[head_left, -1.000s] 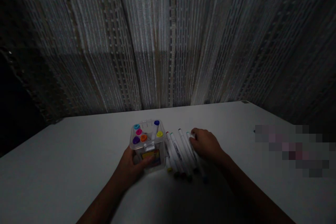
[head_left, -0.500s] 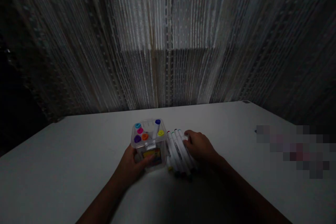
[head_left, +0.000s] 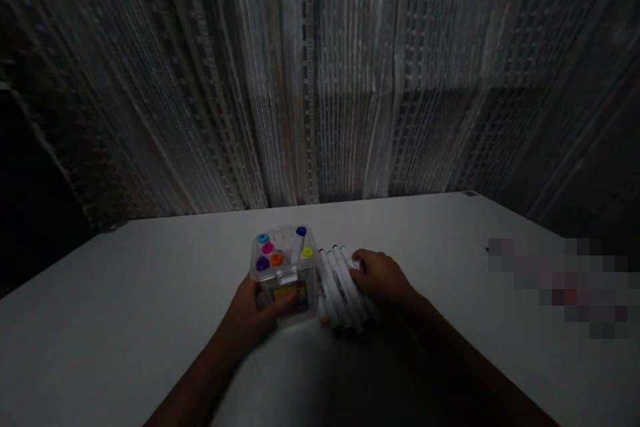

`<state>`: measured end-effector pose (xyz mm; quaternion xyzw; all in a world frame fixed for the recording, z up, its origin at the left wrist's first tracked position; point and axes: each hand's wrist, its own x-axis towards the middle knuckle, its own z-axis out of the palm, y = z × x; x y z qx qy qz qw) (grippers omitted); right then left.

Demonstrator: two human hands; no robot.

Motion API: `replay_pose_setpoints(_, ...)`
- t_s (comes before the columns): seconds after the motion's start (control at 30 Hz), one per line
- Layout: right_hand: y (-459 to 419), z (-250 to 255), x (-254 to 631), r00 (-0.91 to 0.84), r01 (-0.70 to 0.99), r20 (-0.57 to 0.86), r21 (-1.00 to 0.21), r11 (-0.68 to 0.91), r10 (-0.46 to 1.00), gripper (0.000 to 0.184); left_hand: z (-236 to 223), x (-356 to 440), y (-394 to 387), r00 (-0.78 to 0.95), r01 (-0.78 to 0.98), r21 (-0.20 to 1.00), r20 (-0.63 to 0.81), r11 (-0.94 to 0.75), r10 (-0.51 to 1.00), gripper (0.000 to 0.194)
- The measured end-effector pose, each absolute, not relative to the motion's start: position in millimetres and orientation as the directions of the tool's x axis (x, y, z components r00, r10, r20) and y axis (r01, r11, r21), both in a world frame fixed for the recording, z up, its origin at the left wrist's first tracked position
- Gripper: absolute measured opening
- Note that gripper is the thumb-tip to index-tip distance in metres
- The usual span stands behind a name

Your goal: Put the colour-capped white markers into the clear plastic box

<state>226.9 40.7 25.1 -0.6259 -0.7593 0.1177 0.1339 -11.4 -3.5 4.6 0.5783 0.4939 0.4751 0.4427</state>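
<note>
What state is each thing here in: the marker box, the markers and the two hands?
Clear marker box: upright on the table, open at the top.
Markers in the box: standing on end, six coloured ends showing.
Loose markers: lying bunched side by side on the white table, right of the box.
Left hand: gripping the box's near side.
Right hand: resting on the loose markers.

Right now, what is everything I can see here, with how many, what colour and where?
Table: one, white, across the lower half.
Marker box: one, clear plastic, upright at table centre.
Capped markers in box: six, with blue, pink, purple, orange, dark blue and yellow tops.
Loose markers: a bunch, count unclear, white barrels, lying beside the box.
Curtain: one, grey, behind the table.
Blurred patch: one, at right.
Left hand: grips the box.
Right hand: rests on the loose markers.
</note>
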Motion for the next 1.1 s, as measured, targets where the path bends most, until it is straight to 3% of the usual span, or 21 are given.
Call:
replay_pose_setpoints(0.23, 38.7, 29.1, 223.8, -0.167, 0.93, 0.034, -0.327, 0.169, 0.985, 0.037, 0.9, -12.8, -2.9, 0.024, 0.153, 0.98, 0.127, -0.129, 0.992, 0.058)
replay_pose_setpoints(0.37, 37.9, 30.5, 223.2, -0.173, 0.933, 0.017, -0.318, 0.169, 0.985, 0.036, 3.4, -11.4, -4.2, 0.066, 0.144, 0.98, 0.132, -0.14, 0.989, 0.05)
replay_pose_setpoints(0.53, 35.5, 31.6, 224.4, -0.237, 0.914, 0.029, -0.332, 0.233, 0.971, 0.048, 3.5, -9.6, -4.9, 0.051, 0.116, 0.984, 0.133, -0.138, 0.99, 0.055)
replay_pose_setpoints(0.8, 34.6, 33.3, 222.0, -0.215, 0.936, -0.011, -0.288, 0.203, 0.977, 0.029, 4.0, -11.2, -3.9, 0.049, 0.139, 0.983, 0.115, -0.121, 0.992, 0.048)
replay_pose_setpoints(1.1, 34.2, 32.1, 221.4, -0.221, 0.941, -0.006, -0.266, 0.211, 0.975, 0.025, 6.0, -11.0, -5.1, 0.048, 0.14, 0.985, 0.097, -0.103, 0.994, 0.045)
